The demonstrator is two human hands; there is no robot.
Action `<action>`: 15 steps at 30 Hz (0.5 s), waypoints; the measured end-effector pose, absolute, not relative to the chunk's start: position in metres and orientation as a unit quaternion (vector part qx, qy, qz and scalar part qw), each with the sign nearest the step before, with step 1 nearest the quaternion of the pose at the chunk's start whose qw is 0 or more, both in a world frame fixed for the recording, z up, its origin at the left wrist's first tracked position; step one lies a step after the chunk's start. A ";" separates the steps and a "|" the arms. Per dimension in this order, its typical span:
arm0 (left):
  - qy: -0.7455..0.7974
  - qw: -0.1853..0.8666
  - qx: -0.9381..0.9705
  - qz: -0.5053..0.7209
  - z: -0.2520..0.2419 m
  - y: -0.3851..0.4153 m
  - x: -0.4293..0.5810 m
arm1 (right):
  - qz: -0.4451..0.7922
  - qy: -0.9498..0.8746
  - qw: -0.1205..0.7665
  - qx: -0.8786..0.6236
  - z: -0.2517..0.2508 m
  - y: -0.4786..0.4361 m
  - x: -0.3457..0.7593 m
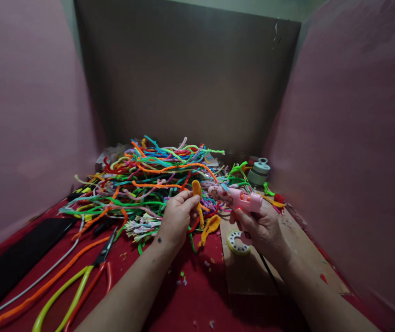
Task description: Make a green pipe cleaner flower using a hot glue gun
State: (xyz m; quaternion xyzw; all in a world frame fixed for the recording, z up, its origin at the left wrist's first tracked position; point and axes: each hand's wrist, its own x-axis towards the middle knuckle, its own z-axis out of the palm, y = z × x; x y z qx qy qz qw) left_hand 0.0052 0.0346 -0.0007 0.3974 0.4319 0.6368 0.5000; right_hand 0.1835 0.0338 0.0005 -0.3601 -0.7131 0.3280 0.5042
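Observation:
My left hand (179, 214) pinches an orange pipe-cleaner petal (197, 187) upright between thumb and fingers. Wrapped round the handle of a pink hot glue gun (240, 199), my right hand (261, 226) holds it level, nozzle pointing left toward the petal. A red light glows on the gun's side. Nozzle and petal look close, but I cannot tell whether they touch. Another orange looped pipe-cleaner piece (210, 229) lies just below, between my hands. Behind both hands spreads a big heap of coloured pipe cleaners (162, 166).
Scissors with yellow and red handles (83, 286) lie at left, beside a long black object (24, 249). A yellow-rimmed white ring (233, 243) rests on a brown board (249, 279) at right. A lidded jar (258, 173) stands behind. Scraps dot the red cloth (183, 304); pink walls flank it.

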 end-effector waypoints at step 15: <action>0.408 0.504 0.387 0.656 -0.007 0.039 0.004 | 0.325 -0.725 0.497 -0.348 0.004 0.033 0.182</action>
